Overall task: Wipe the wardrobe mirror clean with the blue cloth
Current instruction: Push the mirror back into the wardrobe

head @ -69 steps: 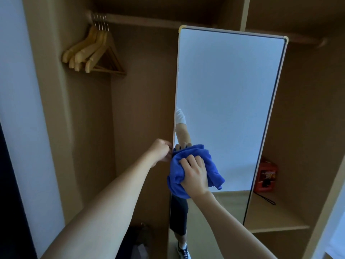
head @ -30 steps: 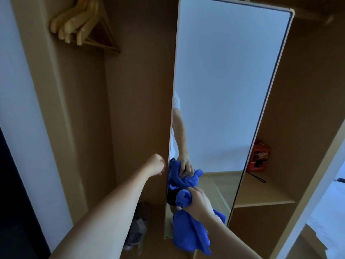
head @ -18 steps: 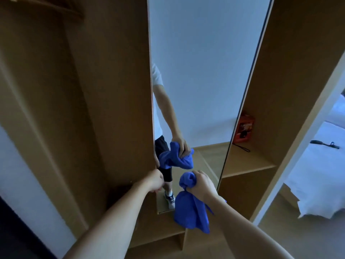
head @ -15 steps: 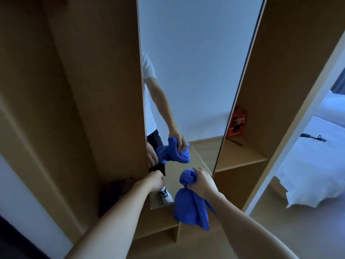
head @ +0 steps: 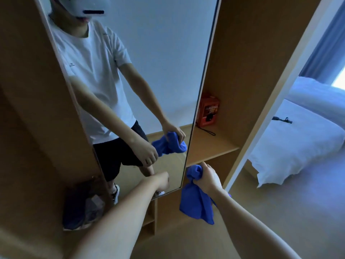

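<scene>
**Cloth off the glass, low at the mirror's right corner**

Cloth [head: 196, 204], blue, hangs bunched from the right hand [head: 209, 179]. Its fingers are curled round the wadded top and the loose end drapes down below the wrist. The cloth sits just beside the lower right corner of the mirror [head: 164, 58], not on the glass; whether it brushes the frame edge cannot be told.

Left hand [head: 163, 181] is held in front of the mirror's bottom area, fingers curled into a loose fist, holding nothing that shows. Contact with the glass cannot be judged.

The mirror stands tall and tilted in the view, set inside a wooden wardrobe [head: 242, 53]. It reflects a person in a white T-shirt and dark shorts, both arms reaching down, with the blue cloth repeated in the reflection.

Right of the mirror, a wardrobe shelf [head: 211, 144] carries a red box [head: 209, 111] with a thin black cord lying near it. Far right, a bed [head: 298, 131] with white bedding carries a small dark item. Dark bundled items [head: 84, 208] lie on the wardrobe floor at left.
</scene>
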Demonstrator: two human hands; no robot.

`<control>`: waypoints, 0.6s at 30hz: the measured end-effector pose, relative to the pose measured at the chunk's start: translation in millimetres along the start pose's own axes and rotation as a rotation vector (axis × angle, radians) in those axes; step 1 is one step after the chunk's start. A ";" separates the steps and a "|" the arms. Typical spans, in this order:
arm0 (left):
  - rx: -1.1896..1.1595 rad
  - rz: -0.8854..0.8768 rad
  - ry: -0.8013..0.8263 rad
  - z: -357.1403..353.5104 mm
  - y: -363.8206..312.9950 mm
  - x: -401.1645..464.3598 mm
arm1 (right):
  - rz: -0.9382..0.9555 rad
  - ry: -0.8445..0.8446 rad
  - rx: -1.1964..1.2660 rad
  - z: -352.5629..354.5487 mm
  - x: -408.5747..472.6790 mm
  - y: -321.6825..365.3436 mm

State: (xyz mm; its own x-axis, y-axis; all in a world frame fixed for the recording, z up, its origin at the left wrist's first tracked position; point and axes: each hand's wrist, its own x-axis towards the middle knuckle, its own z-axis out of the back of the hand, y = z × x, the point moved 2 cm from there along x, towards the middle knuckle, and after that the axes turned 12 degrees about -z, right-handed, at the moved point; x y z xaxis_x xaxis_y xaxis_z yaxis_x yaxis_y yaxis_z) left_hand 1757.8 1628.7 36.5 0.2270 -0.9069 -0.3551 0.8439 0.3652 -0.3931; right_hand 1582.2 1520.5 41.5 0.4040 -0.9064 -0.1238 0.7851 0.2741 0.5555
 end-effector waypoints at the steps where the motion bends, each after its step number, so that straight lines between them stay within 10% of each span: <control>1: 0.003 -0.007 0.007 -0.6 -7.8 7.9 | -0.009 0.001 -0.001 2.4 9.7 -6.2; 18: -0.236 0.117 0.242 -4.1 -149.2 169.4 | 0.102 -0.007 -0.071 86.5 207.4 -48.9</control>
State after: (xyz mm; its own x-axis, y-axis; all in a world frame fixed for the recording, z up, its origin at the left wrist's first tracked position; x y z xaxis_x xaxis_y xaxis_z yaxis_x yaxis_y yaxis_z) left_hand 1668.4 1421.5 31.5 0.1703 -0.7902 -0.5887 0.6768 0.5281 -0.5129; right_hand 1587.0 1291.4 59.8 0.4804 -0.8748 -0.0631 0.7714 0.3873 0.5049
